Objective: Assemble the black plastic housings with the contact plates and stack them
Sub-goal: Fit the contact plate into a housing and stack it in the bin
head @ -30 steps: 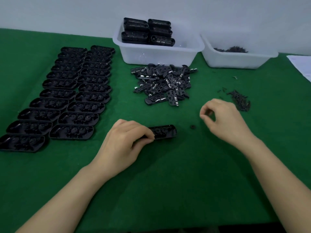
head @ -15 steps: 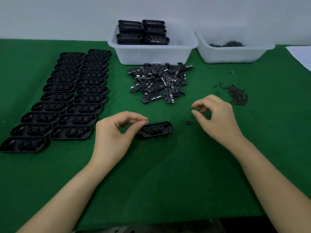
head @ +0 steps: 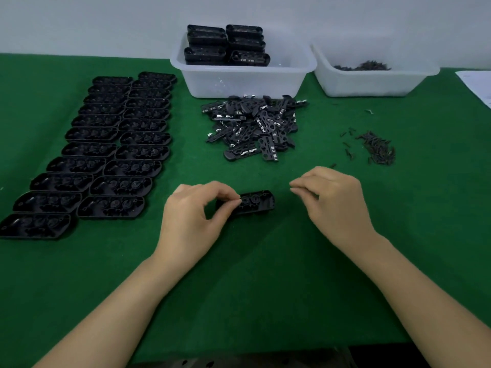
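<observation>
A single black housing lies open side up on the green table, between the two hands. The left hand has thumb and forefinger curled together in a pinch at the housing's near-left end, touching its rim. The right hand hovers just to the right of the housing, apart from it, fingers curled with thumb and forefinger tips close together; whether they hold some small part cannot be told.

Beyond the left hand, a loose pile of contact plates lies on the table. Behind that pile stands a white tub, holding stacked black housings in two columns along its left half. Beyond the right hand sits a second white tub with a low heap of small dark screws in it. Nearer the right hand, a scatter of the same dark screws lies on the table. Far left of the left hand, two rows of open housings lie side by side, running away toward the wall.
</observation>
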Action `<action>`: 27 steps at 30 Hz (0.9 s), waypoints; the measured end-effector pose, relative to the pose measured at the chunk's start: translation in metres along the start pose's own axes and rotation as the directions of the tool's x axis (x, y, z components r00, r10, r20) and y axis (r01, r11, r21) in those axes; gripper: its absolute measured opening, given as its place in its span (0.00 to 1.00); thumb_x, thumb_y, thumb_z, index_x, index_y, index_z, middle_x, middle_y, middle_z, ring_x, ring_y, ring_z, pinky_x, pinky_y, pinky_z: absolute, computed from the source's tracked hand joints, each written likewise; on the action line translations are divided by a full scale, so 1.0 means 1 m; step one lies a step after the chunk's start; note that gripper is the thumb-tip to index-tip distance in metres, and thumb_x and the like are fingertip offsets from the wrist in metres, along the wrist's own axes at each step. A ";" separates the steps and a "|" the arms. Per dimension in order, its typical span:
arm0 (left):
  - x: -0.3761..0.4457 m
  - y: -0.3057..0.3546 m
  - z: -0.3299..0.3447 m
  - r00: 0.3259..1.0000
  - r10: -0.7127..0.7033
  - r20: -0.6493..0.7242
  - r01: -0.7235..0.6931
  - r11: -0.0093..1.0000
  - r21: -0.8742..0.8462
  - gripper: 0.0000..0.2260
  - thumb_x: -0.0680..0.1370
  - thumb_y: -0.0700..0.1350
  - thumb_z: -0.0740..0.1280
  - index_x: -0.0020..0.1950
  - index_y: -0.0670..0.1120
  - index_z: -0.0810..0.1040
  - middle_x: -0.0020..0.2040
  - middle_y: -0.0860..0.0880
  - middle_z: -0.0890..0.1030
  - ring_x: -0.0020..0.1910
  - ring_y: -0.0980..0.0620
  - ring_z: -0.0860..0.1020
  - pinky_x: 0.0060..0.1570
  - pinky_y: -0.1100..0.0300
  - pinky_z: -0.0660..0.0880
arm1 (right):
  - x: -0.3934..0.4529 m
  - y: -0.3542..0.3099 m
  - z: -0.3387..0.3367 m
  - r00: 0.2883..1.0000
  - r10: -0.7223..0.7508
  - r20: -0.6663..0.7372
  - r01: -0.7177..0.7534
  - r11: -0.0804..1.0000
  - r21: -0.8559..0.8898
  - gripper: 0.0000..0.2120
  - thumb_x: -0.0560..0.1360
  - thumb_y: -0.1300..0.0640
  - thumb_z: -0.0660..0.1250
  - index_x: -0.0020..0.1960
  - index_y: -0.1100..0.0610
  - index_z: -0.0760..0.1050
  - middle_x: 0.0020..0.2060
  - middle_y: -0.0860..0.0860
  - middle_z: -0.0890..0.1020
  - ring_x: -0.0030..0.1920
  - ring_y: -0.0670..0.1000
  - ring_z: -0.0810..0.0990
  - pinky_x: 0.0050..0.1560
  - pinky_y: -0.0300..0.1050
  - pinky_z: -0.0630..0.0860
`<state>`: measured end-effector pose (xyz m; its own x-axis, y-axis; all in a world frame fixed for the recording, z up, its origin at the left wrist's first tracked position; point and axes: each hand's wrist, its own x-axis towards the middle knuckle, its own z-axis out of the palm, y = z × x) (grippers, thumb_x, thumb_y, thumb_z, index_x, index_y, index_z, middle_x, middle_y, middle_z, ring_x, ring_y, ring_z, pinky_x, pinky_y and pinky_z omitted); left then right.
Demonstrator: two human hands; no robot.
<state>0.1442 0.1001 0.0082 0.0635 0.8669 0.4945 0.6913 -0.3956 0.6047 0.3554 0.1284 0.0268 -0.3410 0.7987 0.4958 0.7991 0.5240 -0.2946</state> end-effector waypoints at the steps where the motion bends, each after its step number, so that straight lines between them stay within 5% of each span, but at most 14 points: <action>1: -0.001 -0.001 0.001 1.000 0.020 0.015 -0.021 1.000 0.022 0.02 0.70 0.46 0.71 0.41 0.48 0.81 0.38 0.59 0.81 0.39 0.61 0.77 0.48 0.63 0.69 | 0.003 -0.006 0.002 0.999 -0.033 -0.035 0.034 0.999 0.042 0.04 0.66 0.66 0.73 0.41 0.63 0.82 0.35 0.55 0.83 0.34 0.51 0.81 0.38 0.43 0.79; 5: 0.000 -0.004 0.002 0.996 0.047 0.072 -0.051 0.997 0.058 0.03 0.71 0.46 0.70 0.41 0.49 0.81 0.37 0.57 0.82 0.37 0.58 0.78 0.47 0.57 0.69 | 0.011 -0.030 0.018 0.989 -0.143 -0.020 0.145 0.980 0.138 0.03 0.68 0.66 0.70 0.41 0.63 0.82 0.37 0.54 0.84 0.35 0.52 0.82 0.35 0.48 0.79; 16: 0.004 -0.010 0.003 0.994 0.071 0.082 -0.074 0.997 0.029 0.01 0.71 0.45 0.70 0.41 0.49 0.81 0.38 0.58 0.82 0.38 0.60 0.77 0.47 0.59 0.68 | 0.008 -0.027 0.035 0.990 -0.110 -0.093 0.121 0.985 0.122 0.02 0.67 0.65 0.72 0.37 0.61 0.82 0.36 0.51 0.82 0.33 0.51 0.79 0.32 0.48 0.76; 27: 0.005 -0.008 0.002 0.997 0.019 0.075 -0.016 0.999 -0.030 0.01 0.70 0.44 0.72 0.40 0.49 0.82 0.38 0.58 0.82 0.40 0.61 0.78 0.49 0.65 0.69 | 0.002 -0.020 0.030 0.990 -0.138 0.003 0.133 0.961 0.244 0.03 0.69 0.62 0.72 0.39 0.62 0.82 0.37 0.52 0.82 0.39 0.52 0.79 0.41 0.53 0.76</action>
<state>0.1401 0.1086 0.0045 0.1305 0.8798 0.4571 0.6684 -0.4186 0.6149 0.3239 0.1285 0.0089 -0.4497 0.7196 0.5291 0.6013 0.6819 -0.4165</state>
